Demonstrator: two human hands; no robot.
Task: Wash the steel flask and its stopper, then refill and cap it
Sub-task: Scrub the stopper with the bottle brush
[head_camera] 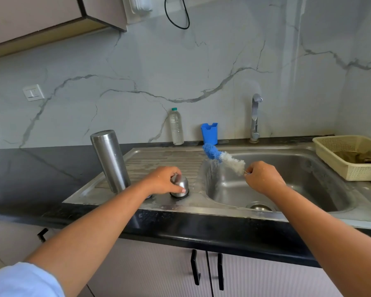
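Over a steel draining board [159,157] set into a black counter [30,168], the head camera looks down on two bare forearms. The left hand [162,181] grips a small domed steel cap [180,186], fingers curled over its top, and the cap sits on the board near its front edge. At ten o'clock from that hand, the steel flask [110,161] stands on the same board, apart from the hand. The right hand [262,177] is closed around the handle of a bottle brush [223,159], held above the sink [298,168]. The brush points toward ten o'clock, white bristles nearest the hand, blue tip farthest. At twelve o'clock from the right hand, a tap [255,116] rises against the marble wall. Left of the tap stand a blue holder [209,133] and a clear plastic bottle [176,126]. At three o'clock, a cream basket [338,166] rests on the sink's right edge.
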